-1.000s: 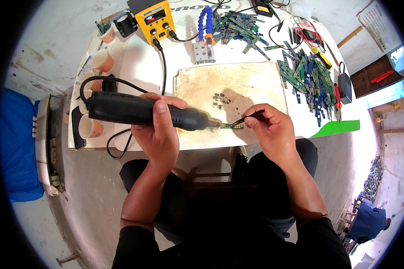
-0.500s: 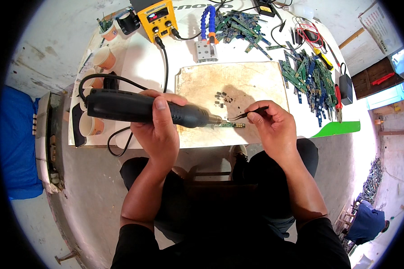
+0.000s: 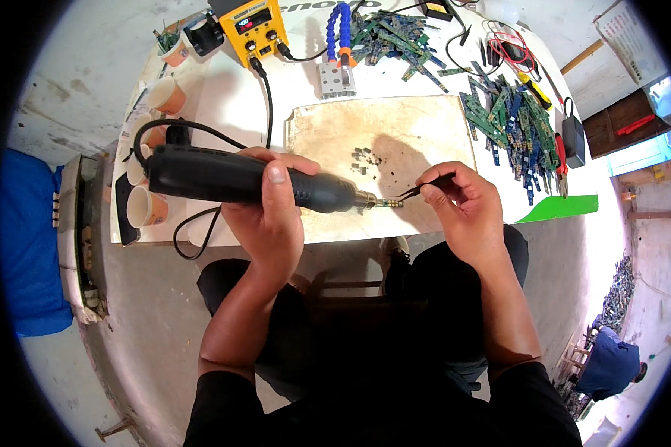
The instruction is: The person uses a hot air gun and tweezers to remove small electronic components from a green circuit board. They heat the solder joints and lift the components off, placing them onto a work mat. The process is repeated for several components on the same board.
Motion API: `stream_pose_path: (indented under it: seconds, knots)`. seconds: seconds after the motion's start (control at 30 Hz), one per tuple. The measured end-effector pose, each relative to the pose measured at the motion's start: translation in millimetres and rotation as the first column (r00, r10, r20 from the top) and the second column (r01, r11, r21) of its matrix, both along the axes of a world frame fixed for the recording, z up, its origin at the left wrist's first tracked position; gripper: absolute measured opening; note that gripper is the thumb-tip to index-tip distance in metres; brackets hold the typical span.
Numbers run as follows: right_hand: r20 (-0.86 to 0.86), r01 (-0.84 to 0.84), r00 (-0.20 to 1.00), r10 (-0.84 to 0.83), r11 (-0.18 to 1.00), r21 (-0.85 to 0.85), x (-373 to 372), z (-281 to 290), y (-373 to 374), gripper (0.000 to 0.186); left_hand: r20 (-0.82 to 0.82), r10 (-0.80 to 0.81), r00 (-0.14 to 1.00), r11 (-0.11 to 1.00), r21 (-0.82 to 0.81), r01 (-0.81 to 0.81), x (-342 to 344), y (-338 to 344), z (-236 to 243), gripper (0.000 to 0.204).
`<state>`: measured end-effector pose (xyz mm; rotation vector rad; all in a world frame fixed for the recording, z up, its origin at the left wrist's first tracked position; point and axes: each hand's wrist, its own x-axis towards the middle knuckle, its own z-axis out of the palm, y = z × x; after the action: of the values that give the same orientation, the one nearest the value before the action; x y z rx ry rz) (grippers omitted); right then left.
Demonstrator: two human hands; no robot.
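My left hand point(image 3: 272, 201) is wrapped round a black hot air gun point(image 3: 201, 175). Its metal nozzle point(image 3: 365, 200) points right, over a small green circuit board strip point(image 3: 395, 203) near the front of a stained tan mat point(image 3: 328, 123). In my right hand point(image 3: 464, 208), thumb and fingers pinch dark tweezers point(image 3: 429, 184), whose tips are close to the strip's right part; whether they touch it I cannot tell. Behind the strip, several small dark chips point(image 3: 361, 160) and crumbs lie on the mat. The nozzle hides the strip's left end.
A yellow soldering station point(image 3: 252, 30) stands at the back left, cabled to the gun. Green and blue board strips are piled at the back point(image 3: 395, 41) and right point(image 3: 514, 127). Paper cups point(image 3: 147, 206) line the left edge. Another person point(image 3: 610, 365) sits far right.
The nozzle has shifted slightly right along the strip, covering more of it. My right hand and the tweezers have moved slightly right, and the whole view has tilted a little.
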<state>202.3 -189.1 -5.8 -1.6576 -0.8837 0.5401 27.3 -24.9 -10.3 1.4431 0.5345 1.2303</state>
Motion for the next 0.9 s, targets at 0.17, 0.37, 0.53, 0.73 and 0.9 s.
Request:
stream_pose_path:
  seconds: [0.17,0.37,0.53,0.73,0.9]
  knots:
    - [-0.011,-0.024,1.0,0.024,1.0,-0.001,-0.2,-3.0,0.5,0.009,0.041,-0.02,0.999,0.999,-0.042,0.022,2.2,-3.8,0.5,0.02]
    - [0.029,-0.023,0.999,0.025,0.998,-0.058,-1.8,-1.3,1.6,0.008,0.07,-0.031,0.997,0.999,-0.035,0.033,1.7,-2.2,-0.5,0.02]
    - [0.021,-0.02,1.0,0.021,0.998,-0.064,-2.1,-0.5,1.7,0.008,0.077,-0.03,0.997,0.997,-0.067,0.036,1.3,-4.0,2.1,0.02]
    - [0.04,-0.029,0.999,0.031,0.998,-0.053,-1.7,-0.4,2.0,0.008,0.077,-0.029,0.997,0.998,-0.047,0.033,1.3,-2.7,1.8,0.02]
    - [0.01,-0.06,0.998,0.061,0.994,-0.091,0.1,-1.2,1.0,0.009,0.063,-0.02,0.998,0.999,-0.034,0.022,1.9,-1.8,0.0,0.022]
